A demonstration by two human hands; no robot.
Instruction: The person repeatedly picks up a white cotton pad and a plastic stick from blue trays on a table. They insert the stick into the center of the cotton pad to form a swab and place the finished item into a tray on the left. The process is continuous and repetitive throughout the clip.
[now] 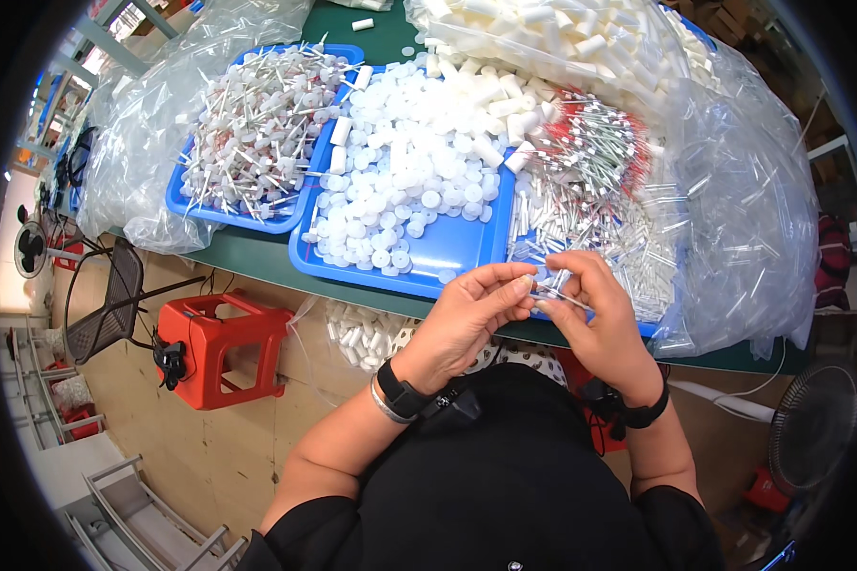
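Behind the left fingers [490, 277], a black strap [408, 395] with a boxy module, then a silver bangle [386, 406]; behind the right fingers [584, 265], a black wristband [647, 412]; farthest from both, a black short-sleeved top [505, 476] bearing a small pale mark [514, 565].

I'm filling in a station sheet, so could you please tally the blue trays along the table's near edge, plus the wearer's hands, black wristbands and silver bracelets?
Blue trays: 3
Hands: 2
Black wristbands: 2
Silver bracelet: 1
Total: 8
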